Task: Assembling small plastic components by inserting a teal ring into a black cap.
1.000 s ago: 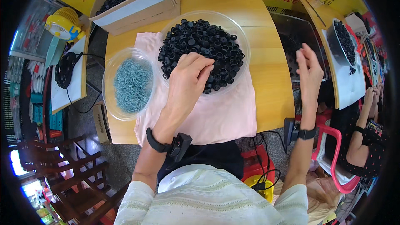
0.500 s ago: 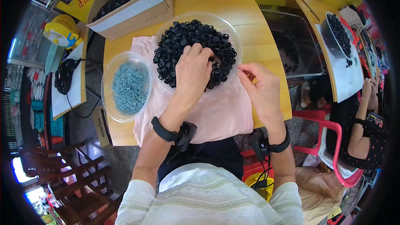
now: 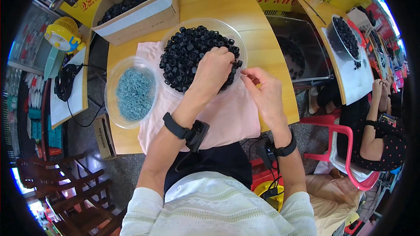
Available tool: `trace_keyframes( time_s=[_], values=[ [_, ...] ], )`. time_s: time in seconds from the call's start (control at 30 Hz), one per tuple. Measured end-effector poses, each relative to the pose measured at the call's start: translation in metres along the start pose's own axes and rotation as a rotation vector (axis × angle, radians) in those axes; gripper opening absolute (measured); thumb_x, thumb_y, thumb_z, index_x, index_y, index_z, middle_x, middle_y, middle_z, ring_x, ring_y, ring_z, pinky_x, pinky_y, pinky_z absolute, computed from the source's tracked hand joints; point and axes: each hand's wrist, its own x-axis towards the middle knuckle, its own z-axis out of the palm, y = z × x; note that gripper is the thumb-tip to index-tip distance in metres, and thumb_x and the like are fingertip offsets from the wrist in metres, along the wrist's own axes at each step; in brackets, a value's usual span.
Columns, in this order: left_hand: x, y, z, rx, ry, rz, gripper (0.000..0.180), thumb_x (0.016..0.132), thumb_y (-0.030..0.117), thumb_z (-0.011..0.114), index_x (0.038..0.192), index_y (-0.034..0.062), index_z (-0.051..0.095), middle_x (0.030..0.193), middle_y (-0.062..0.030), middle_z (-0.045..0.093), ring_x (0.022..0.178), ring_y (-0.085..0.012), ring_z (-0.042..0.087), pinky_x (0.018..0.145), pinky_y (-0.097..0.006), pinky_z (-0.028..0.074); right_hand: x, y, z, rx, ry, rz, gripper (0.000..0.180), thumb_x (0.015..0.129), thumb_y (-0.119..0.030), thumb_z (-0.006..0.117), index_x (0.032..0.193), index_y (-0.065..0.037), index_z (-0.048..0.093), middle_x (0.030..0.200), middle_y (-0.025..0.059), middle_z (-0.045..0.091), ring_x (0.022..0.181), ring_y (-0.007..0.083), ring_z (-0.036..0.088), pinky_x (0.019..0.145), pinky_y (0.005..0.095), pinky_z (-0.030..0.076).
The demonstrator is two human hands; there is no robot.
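A round clear plastic bowl stands in front of me, heaped with small black ring-shaped plastic parts. My left hand is over the right side of the heap, fingers bent down and closed among the parts; what they grip is hidden. At the bowl's lower right rim, my right hand has thumb and forefinger together in a pinch, and whatever is between them is too small to name. Left of the bowl, a smaller clear tub holds many thin blue-grey pieces. A pink cloth lies beneath both containers.
An open cardboard box of black parts stands at the table's back left. Farther left are a yellow fan and a black cable. To the right, another person sits on a red chair near a metal bowl.
My left hand has shifted right across the heap, away from its middle. My right hand stays beside the bowl's rim. The whole view has moved slightly.
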Motion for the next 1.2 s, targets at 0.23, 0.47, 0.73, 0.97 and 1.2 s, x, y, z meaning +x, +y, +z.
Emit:
trace_keyframes(
  time_s=[0.23, 0.47, 0.73, 0.97, 1.2],
  values=[
    [-0.03, -0.002, -0.043, -0.355, 0.131, -0.416, 0.01, 0.081, 0.004, 0.066, 0.089, -0.001, 0.066, 0.083, -0.0056, 0.067, 0.073, -0.0133, 0.064, 0.067, -0.025, 0.049, -0.003, -0.02, 0.0, -0.102, -0.039, 0.027, 0.014, 0.082, -0.009, 0.064, 0.094, -0.003, 0.066, 0.079, 0.0128, 0.065, 0.066, 0.0206, 0.063, 0.059, 0.0296, 0.048],
    [-0.103, 0.017, -0.083, -0.434, 0.069, -0.542, 0.012, 0.082, 0.002, 0.065, 0.094, -0.0003, 0.065, 0.088, -0.0049, 0.065, 0.074, -0.0108, 0.061, 0.069, -0.024, 0.049, -0.032, -0.048, 0.028, 0.06, -0.203, -0.123, 0.013, 0.079, -0.002, 0.064, 0.092, -0.003, 0.064, 0.08, 0.0128, 0.063, 0.066, 0.024, 0.062, 0.06, 0.0309, 0.049],
    [-0.143, 0.019, -0.082, -0.307, 0.007, -0.507, 0.013, 0.079, 0.006, 0.067, 0.091, 0.0022, 0.067, 0.093, -0.0065, 0.06, 0.073, -0.0175, 0.061, 0.068, -0.026, 0.048, -0.01, -0.049, 0.036, -0.155, -0.247, -0.154, 0.014, 0.077, -0.004, 0.067, 0.09, -0.004, 0.062, 0.082, 0.0118, 0.059, 0.071, 0.0278, 0.061, 0.063, 0.0349, 0.049],
    [-0.11, 0.005, -0.093, -0.213, 0.014, -0.35, 0.024, 0.077, 0.008, 0.069, 0.099, 0.0008, 0.063, 0.096, -0.0107, 0.056, 0.08, -0.0235, 0.06, 0.071, -0.032, 0.048, 0.009, -0.05, 0.051, -0.475, -0.346, -0.249, 0.046, 0.067, -0.012, 0.077, 0.105, -0.002, 0.054, 0.095, 0.0161, 0.057, 0.088, 0.0353, 0.059, 0.072, 0.0421, 0.049],
    [-0.06, -0.022, -0.101, 0.179, -0.238, -0.324, 0.069, 0.066, 0.01, 0.075, 0.127, 0.0005, 0.043, 0.111, -0.0223, 0.049, 0.106, -0.0395, 0.049, 0.089, -0.042, 0.043, 0.024, -0.038, 0.046, -0.625, -0.382, -0.26, 0.054, 0.064, -0.013, 0.079, 0.105, 0.001, 0.049, 0.099, 0.0193, 0.054, 0.09, 0.037, 0.059, 0.075, 0.0416, 0.05]
  ],
)
